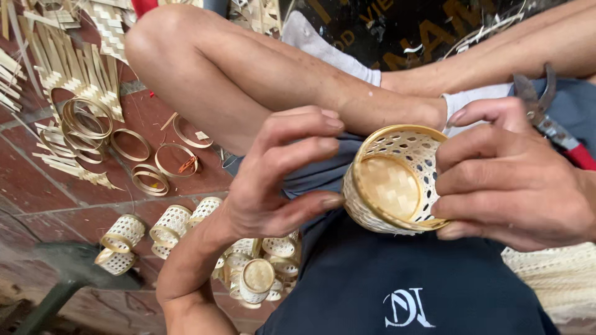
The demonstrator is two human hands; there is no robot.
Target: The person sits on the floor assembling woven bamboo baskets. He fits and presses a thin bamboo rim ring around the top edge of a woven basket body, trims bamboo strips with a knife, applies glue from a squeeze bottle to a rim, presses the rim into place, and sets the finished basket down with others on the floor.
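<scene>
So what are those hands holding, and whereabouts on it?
A small woven basket: the right hand wraps its side wall, the left hand touches its rim with a thumb tip.

Bamboo rings (130, 144) and finished small woven baskets (171, 224) lie on the red tile floor (37, 186) beside woven strips (74, 68).

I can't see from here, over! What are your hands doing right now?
Right hand grips small woven basket. Left hand thumb touches its rim. Nothing between hands; red-handled cutters rest beside right hand.
</scene>
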